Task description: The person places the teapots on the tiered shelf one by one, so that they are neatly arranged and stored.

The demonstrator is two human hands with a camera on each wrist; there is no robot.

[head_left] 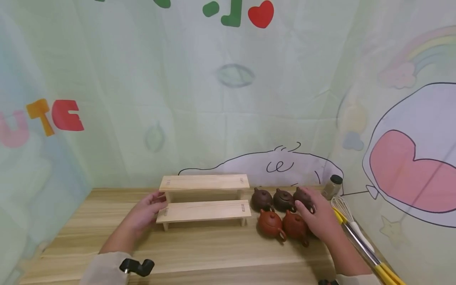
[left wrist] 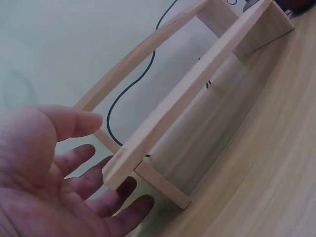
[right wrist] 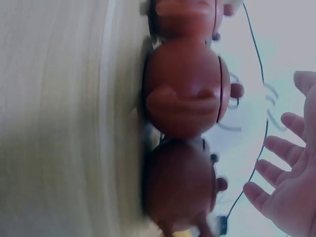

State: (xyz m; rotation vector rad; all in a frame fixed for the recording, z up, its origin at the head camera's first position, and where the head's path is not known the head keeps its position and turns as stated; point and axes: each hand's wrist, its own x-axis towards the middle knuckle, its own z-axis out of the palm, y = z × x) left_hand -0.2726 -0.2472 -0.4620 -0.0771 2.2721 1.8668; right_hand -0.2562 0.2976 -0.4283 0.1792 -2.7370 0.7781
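A two-tier wooden stand (head_left: 204, 210) is on the table. My left hand (head_left: 147, 210) is at its left end; in the left wrist view, the thumb and loosely bent fingers (left wrist: 131, 210) are spread about the end of a board, without a visible grip. My right hand (head_left: 318, 215) is over the right end of the grouped teapots. Its fingers are spread in the right wrist view, above the lids and holding nothing. Dark brown teapots (head_left: 261, 199) form the back row. Reddish teapots (head_left: 270, 224) stand in front, one beside a browner teapot (right wrist: 180, 182) partly hidden by my wrist in the head view.
A glass jar with a black lid (head_left: 333, 187) stands at the back right. Beside my right forearm lie a whisk (head_left: 343, 208) and yellow-and-metal tongs (head_left: 363, 241). A printed curtain (head_left: 221, 118) hangs behind the wooden table (head_left: 199, 253).
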